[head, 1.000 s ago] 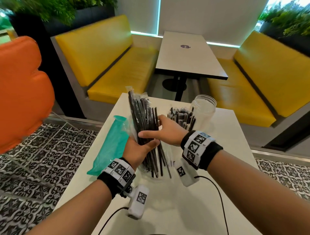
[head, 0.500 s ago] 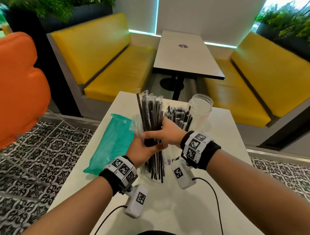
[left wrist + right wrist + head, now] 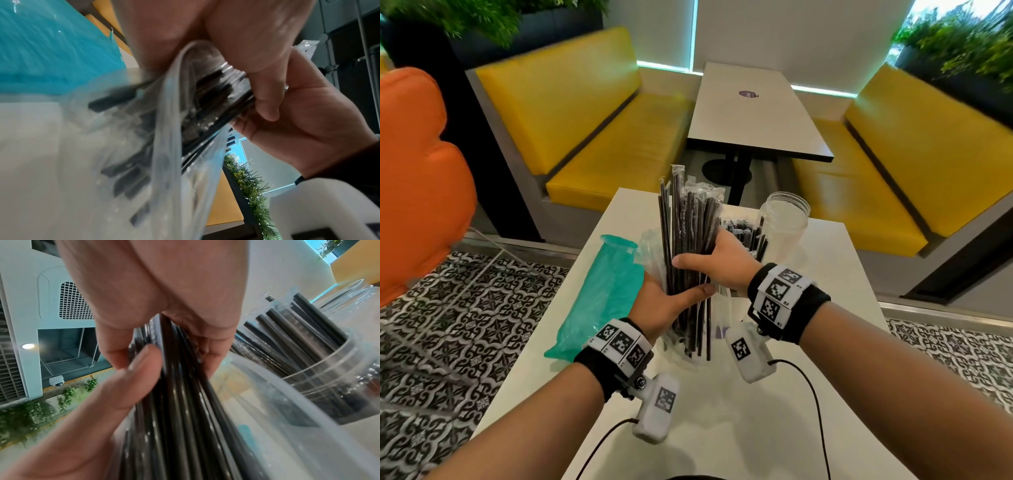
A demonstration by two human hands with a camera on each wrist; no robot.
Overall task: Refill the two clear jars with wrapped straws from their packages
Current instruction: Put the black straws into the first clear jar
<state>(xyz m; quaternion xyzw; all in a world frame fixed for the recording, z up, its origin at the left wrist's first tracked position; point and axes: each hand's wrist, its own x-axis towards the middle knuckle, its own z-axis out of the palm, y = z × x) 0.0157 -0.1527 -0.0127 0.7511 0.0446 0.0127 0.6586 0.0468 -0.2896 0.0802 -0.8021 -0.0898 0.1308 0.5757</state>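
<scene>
Head view: a bundle of black wrapped straws (image 3: 690, 246) stands upright over the white table (image 3: 722, 428), gripped by the right hand (image 3: 717, 263) above the left hand (image 3: 661, 305). Left wrist view: lower straw ends sit in a clear package (image 3: 170, 146). Right wrist view: fingers (image 3: 115, 344) curl round glossy straws beside a straw-filled jar (image 3: 333, 378).

Two clear jars stand on the counter (image 3: 722, 428): an empty jar (image 3: 786, 219) and a filled jar (image 3: 337, 378) of black straws. One teal package (image 3: 602, 294) lies flat. One bundle of black wrapped straws (image 3: 688, 240), too many to count, stands upright. Two hands show, left hand (image 3: 664, 305) and right hand (image 3: 717, 263).
</scene>
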